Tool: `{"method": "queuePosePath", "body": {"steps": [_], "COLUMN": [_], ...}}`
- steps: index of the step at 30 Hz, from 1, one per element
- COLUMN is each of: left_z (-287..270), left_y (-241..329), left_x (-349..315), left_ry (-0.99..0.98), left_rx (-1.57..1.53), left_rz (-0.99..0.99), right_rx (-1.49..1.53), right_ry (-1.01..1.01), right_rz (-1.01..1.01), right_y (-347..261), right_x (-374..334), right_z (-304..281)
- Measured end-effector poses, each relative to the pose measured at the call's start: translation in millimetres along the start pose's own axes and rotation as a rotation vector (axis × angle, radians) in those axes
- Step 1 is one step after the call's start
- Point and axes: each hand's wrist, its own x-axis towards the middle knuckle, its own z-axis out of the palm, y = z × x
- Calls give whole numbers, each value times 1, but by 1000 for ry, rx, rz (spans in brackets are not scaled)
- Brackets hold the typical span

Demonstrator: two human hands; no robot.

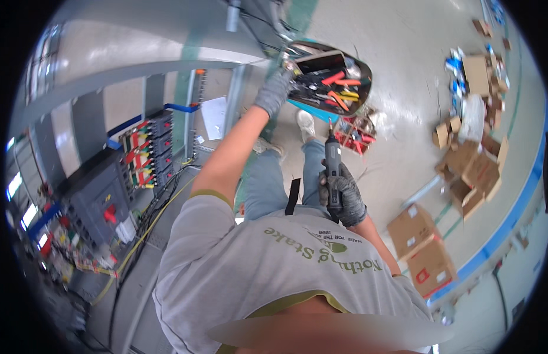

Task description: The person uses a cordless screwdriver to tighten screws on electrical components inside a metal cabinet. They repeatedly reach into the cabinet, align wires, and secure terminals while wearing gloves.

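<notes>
My right hand (pixel 347 193), in a grey work glove, is wrapped round the grip of a dark grey cordless screwdriver (pixel 333 154). Its slim bit points away from me, toward the tool bin. At the left end of that teal-edged bin (pixel 321 112) is my left hand (pixel 275 93), also gloved, with the arm stretched far forward. Blur and small metallic bits by its fingertips hide how the fingers are set. Inside the bin lie red-handled pliers (pixel 333 78), orange-handled pliers (pixel 338 100), a yellow-handled tool (pixel 348 95) and several black-handled tools.
A red divided box (pixel 356 135) of small parts stands on the floor beside the bin. To the left runs an open metal cabinet frame (pixel 167 68) with grey breakers (pixel 97 197) and cables. Cardboard boxes (pixel 421 248) and scattered packaging (pixel 471 171) lie at right.
</notes>
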Motion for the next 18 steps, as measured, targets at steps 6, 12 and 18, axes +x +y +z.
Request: {"method": "queuePosePath", "body": {"steps": [6, 12, 18], "left_z": [-48, -165, -214], "left_y": [-2, 10, -19], "left_x": [-169, -285, -385], "left_ry": [188, 840, 1530], "left_rx": [-106, -496, -533], "left_rz": [-77, -338, -430], "right_rx": [-383, -697, -988], "right_ry": [-188, -582, -870], "right_rz": [45, -5, 0], "right_y": [-14, -12, 26], "right_x": [-33, -25, -17], "right_z": [57, 148, 258]}}
